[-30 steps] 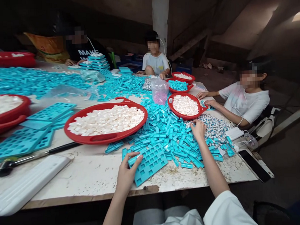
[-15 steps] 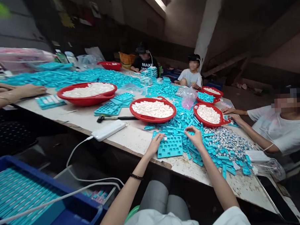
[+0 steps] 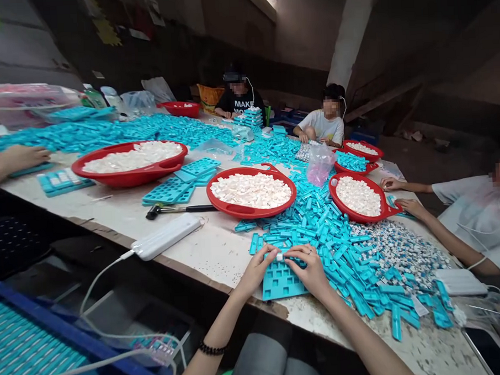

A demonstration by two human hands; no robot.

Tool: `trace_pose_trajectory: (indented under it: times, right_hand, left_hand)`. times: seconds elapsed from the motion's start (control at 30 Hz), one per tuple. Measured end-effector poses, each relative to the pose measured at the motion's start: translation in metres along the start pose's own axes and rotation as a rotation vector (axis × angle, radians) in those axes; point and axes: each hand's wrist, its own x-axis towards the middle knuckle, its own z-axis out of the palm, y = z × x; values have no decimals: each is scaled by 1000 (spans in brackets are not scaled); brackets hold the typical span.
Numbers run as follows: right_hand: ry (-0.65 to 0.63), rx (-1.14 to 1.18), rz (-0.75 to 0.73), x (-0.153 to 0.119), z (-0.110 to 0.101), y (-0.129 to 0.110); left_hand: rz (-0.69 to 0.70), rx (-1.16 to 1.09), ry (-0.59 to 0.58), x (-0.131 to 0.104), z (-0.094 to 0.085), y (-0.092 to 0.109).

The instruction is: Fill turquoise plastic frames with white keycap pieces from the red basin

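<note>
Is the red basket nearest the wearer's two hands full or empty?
Full, or nearly so: white pieces cover the inside of the red basket, heaped up around rim level.

Sm. white pc. nr far edge of blue pocketed tray.

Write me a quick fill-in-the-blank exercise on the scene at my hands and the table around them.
The left hand and right hand meet at a small white piece over a blue board with ____ pockets.
The bowl just beyond the hands, heaped with white pieces, is coloured ____.
A dark beaded ____ circles the left wrist.
Beside the white power bank lies a hammer-like tool with a ____ handle.

Missing words: square; red; bracelet; black.
</note>
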Motion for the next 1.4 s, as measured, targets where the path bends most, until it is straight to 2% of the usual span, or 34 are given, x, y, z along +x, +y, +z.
trace_pose_trajectory:
  times: [0.27, 0.5, 0.67, 0.8, 1.0, 1.1, 1.2, 1.33, 1.4]
  right_hand:
    - [14, 44, 26, -1, -3, -11]
    - [18, -55, 9, -4, -1, -17]
    - [72, -125, 10, -4, 0, -16]
    - [31, -115, 18, -4, 0, -15]
    - [49, -204, -62, 0, -12, -14]
    - [70, -276, -77, 21, -19, -14]
    - [22, -306, -51, 60, -16, -16]
    - [-87, -347, 9, 130, 8, -14]
    - [-205, -419, 58, 164, 23, -10]
  left_hand:
    - [-50, -19, -38, -3, -3, -1]
    - [-64, -3, -40, -5, -3, -3]
    - [-66, 7, -50, -7, -4, -3]
    - [-72, 8, -55, -6, -3, -2]
    - [-58, -38, -66, -5, -3, 1]
    - [-58, -42, -57, -6, -4, 0]
    - [-37, -36, -56, -6, -3, -2]
    - [-34, -34, -38, -4, -2, -5]
    - [-44, -44, -9, -2, -4, -5]
